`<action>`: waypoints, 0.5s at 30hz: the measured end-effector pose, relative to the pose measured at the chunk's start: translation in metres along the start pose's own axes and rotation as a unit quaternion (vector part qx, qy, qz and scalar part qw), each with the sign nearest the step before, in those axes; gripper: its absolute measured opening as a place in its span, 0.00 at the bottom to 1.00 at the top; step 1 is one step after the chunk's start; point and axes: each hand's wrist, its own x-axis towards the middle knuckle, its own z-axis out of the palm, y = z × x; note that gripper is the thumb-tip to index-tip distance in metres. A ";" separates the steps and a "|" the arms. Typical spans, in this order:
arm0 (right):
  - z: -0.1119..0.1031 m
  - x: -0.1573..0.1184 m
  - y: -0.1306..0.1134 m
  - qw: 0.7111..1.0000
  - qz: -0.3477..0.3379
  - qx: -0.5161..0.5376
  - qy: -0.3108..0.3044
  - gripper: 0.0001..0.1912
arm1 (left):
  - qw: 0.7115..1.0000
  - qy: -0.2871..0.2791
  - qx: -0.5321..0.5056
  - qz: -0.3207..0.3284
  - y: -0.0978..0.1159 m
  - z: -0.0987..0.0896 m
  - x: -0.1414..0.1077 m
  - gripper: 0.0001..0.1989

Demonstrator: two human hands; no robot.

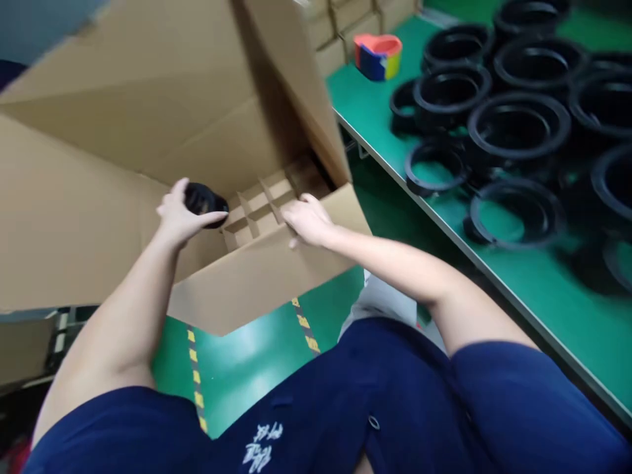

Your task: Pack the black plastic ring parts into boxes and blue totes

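My left hand [178, 212] is closed round a round black plastic part [205, 204], its thumb stretched along the near side. It holds the part over the left end of an open cardboard box [261, 276]. Inside the box, cardboard dividers [254, 205] form several square compartments. My right hand [309, 220] grips the near wall of the box, fingers bent over the top edge beside the dividers. Its fingertips are partly hidden. The box's large flaps stand raised at the left and back.
Right of the box runs a green workbench [494, 276] carrying several black plastic rings [518, 125] in stacks. A red, blue and yellow ring-shaped item [378, 58] sits towards the back, near small cardboard boxes [355, 29]. Yellow-and-black tape [196, 378] marks the green floor.
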 end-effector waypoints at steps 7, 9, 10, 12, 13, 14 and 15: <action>-0.004 -0.041 0.011 0.999 -0.031 -0.020 -0.005 0.22 | 0.990 -0.044 -0.041 -0.129 -0.043 0.024 0.048 0.61; -0.006 -0.041 0.013 0.999 -0.032 -0.026 0.001 0.23 | 0.984 -0.067 -0.051 -0.156 -0.053 0.040 0.073 0.63; -0.007 -0.041 0.012 0.999 -0.030 -0.029 0.002 0.24 | 0.981 -0.076 -0.057 -0.171 -0.053 0.049 0.087 0.63; -0.006 -0.038 0.010 0.999 -0.024 -0.035 0.002 0.25 | 0.975 -0.088 -0.073 -0.191 -0.040 0.070 0.115 0.62; -0.005 -0.037 0.009 0.999 -0.021 -0.037 0.000 0.25 | 0.974 -0.094 -0.083 -0.188 -0.027 0.081 0.130 0.61; -0.003 -0.036 0.008 0.999 -0.020 -0.039 -0.002 0.25 | 0.975 -0.099 -0.096 -0.175 -0.009 0.093 0.144 0.61; -0.002 -0.035 0.007 0.999 -0.018 -0.039 -0.004 0.26 | 0.977 -0.103 -0.109 -0.152 0.012 0.105 0.157 0.60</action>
